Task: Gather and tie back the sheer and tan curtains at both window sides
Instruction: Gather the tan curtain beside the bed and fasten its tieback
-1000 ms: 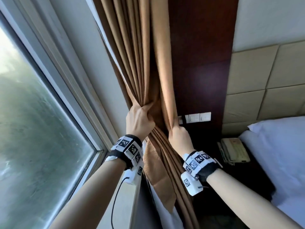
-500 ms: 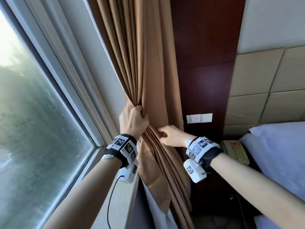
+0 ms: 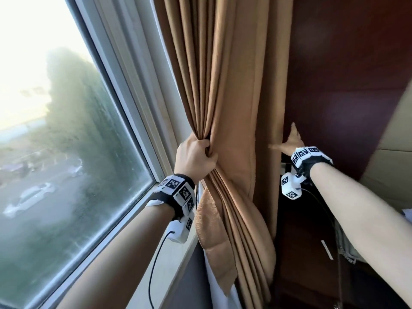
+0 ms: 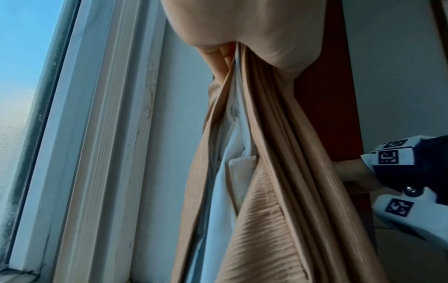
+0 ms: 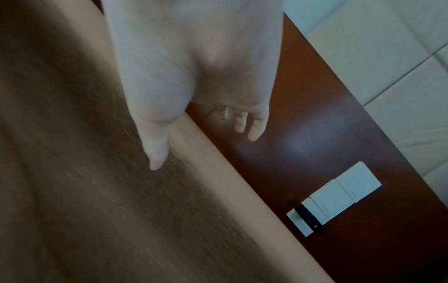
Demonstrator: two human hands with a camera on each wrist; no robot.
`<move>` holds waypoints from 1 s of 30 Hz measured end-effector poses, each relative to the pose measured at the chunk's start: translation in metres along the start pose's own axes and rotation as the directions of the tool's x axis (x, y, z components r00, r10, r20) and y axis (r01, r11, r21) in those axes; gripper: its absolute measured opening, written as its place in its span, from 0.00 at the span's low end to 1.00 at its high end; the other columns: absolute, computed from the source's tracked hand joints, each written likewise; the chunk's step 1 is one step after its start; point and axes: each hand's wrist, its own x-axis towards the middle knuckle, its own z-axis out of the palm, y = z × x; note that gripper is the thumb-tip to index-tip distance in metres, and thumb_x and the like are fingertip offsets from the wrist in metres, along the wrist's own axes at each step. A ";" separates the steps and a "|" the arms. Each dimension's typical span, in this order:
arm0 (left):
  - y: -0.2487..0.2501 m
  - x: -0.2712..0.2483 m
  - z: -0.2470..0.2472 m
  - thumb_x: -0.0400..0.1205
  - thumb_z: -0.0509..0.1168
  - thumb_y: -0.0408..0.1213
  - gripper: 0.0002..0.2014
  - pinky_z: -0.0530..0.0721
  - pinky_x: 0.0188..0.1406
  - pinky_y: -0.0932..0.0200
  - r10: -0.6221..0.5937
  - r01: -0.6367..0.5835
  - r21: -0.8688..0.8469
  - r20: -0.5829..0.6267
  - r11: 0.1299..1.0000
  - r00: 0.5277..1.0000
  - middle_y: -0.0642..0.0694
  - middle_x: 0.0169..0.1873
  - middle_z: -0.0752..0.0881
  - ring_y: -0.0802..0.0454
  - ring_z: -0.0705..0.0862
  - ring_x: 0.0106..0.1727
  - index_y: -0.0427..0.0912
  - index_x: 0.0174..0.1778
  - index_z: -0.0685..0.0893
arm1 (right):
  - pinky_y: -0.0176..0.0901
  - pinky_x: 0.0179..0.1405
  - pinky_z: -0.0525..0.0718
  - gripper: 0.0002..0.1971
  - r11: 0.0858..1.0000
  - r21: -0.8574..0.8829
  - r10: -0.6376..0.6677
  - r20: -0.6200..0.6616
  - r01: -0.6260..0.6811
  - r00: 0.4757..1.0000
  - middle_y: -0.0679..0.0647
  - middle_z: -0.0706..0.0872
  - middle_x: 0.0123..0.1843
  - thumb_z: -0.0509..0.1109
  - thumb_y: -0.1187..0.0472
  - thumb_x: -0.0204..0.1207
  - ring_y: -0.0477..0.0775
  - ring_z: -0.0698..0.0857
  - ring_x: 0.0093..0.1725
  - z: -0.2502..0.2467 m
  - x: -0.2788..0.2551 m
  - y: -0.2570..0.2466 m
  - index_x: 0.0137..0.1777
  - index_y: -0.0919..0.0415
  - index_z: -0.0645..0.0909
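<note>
The tan curtain hangs in pleats right of the window. My left hand grips its gathered folds in a fist at sill height. From the left wrist view the bunch falls below the fist with a pale sheer layer inside it. My right hand is open at the curtain's right edge, thumb on the tan fabric and fingers spread toward the dark wood panel. In the right wrist view the thumb lies on the curtain edge and the fingertips hover over the panel.
The window glass and its white frame fill the left. A white sill runs under my left wrist. White wall switches sit on the wood panel. A padded beige headboard stands at the right.
My right hand let go of the folds and moved up and right to the curtain's outer edge, fingers spreading. The left hand kept its grip. The head view swung left toward the window.
</note>
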 end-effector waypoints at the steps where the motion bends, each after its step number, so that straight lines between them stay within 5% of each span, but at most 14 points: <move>1: 0.002 0.000 0.000 0.71 0.70 0.38 0.15 0.76 0.34 0.56 -0.008 0.008 0.000 0.001 1.000 1.000 0.47 0.30 0.70 0.42 0.74 0.32 0.44 0.23 0.70 | 0.57 0.80 0.64 0.63 1.000 0.023 -0.005 0.010 0.004 1.000 0.58 0.52 0.86 0.84 0.50 0.64 0.64 0.61 0.82 0.001 0.007 0.000 0.85 0.49 0.38; 5: 0.006 0.001 0.001 0.71 0.70 0.38 0.17 0.72 0.35 0.58 -0.031 0.031 0.020 0.017 0.999 0.999 0.53 0.28 0.64 0.46 0.71 0.33 0.46 0.23 0.67 | 0.52 0.72 0.73 0.53 0.994 0.102 -0.038 -0.013 0.039 0.999 0.63 0.69 0.80 0.79 0.56 0.71 0.67 0.74 0.75 0.010 0.020 -0.009 0.86 0.51 0.43; 9: 0.008 0.005 0.004 0.72 0.70 0.38 0.14 0.75 0.35 0.57 -0.066 0.066 0.029 0.010 0.997 0.998 0.49 0.31 0.69 0.44 0.74 0.34 0.45 0.25 0.71 | 0.52 0.58 0.80 0.24 0.999 -0.021 -0.051 -0.063 0.049 0.997 0.70 0.82 0.66 0.68 0.57 0.77 0.71 0.82 0.63 0.014 0.005 -0.027 0.70 0.68 0.74; 14: 0.006 0.007 0.010 0.70 0.69 0.39 0.12 0.81 0.35 0.53 -0.101 0.101 0.032 -0.008 0.994 0.995 0.45 0.33 0.73 0.39 0.79 0.35 0.40 0.24 0.75 | 0.57 0.58 0.79 0.18 0.999 -0.003 -0.044 -0.019 0.044 0.999 0.76 0.82 0.60 0.62 0.61 0.79 0.75 0.81 0.60 0.042 -0.061 -0.026 0.59 0.76 0.79; 19: 0.015 0.010 0.016 0.71 0.69 0.39 0.12 0.81 0.37 0.50 -0.073 0.073 -0.002 -0.007 0.997 0.997 0.43 0.34 0.75 0.37 0.79 0.36 0.38 0.25 0.77 | 0.59 0.49 0.81 0.12 0.997 0.015 -0.071 -0.255 0.078 0.964 0.76 0.86 0.47 0.63 0.66 0.76 0.78 0.84 0.50 0.035 -0.131 -0.007 0.51 0.73 0.84; 23: 0.020 0.008 0.016 0.70 0.69 0.39 0.12 0.81 0.35 0.52 -0.050 0.049 -0.043 -0.018 0.998 0.999 0.42 0.34 0.76 0.37 0.79 0.36 0.40 0.25 0.76 | 0.56 0.39 0.81 0.10 0.976 -0.105 -0.212 -0.290 0.190 0.933 0.73 0.86 0.38 0.63 0.66 0.76 0.76 0.85 0.42 0.029 -0.180 -0.007 0.45 0.72 0.84; 26: 0.023 0.006 0.014 0.70 0.67 0.42 0.12 0.82 0.36 0.50 -0.047 0.049 -0.092 0.016 0.995 0.999 0.40 0.33 0.79 0.37 0.80 0.36 0.40 0.24 0.76 | 0.54 0.39 0.80 0.16 0.929 -0.234 -0.338 -0.219 0.287 0.915 0.70 0.87 0.39 0.57 0.58 0.80 0.73 0.87 0.42 0.040 -0.213 -0.013 0.48 0.69 0.82; 30: 0.031 -0.004 0.011 0.68 0.61 0.50 0.14 0.82 0.34 0.51 0.007 0.003 -0.175 0.055 0.985 0.998 0.40 0.30 0.81 0.37 0.81 0.34 0.45 0.21 0.74 | 0.58 0.46 0.83 0.23 0.824 -0.394 -0.444 -0.005 0.407 0.896 0.68 0.89 0.49 0.55 0.62 0.84 0.72 0.88 0.49 0.071 -0.246 -0.030 0.76 0.70 0.66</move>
